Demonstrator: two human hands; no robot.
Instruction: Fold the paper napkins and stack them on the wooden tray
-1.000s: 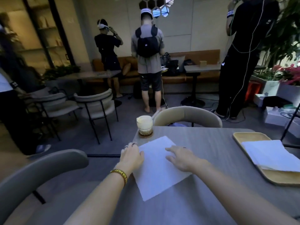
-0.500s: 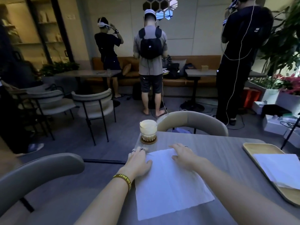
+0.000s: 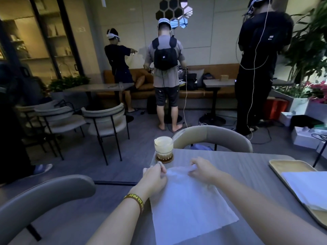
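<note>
left hand (image 3: 154,179), right hand (image 3: 201,171): fingers (image 3: 197,162) pinching napkin (image 3: 191,209) edge.
glass (image 3: 163,145) sitting just beyond fingers (knock risk); uneven pull could be skewing fold.

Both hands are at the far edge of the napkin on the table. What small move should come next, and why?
Probably bring the far edge back to the near edge, folding the napkin in half. The left hand and right hand pinch its far corners, where the paper is raised, while the rest lies flat on the table.
</note>
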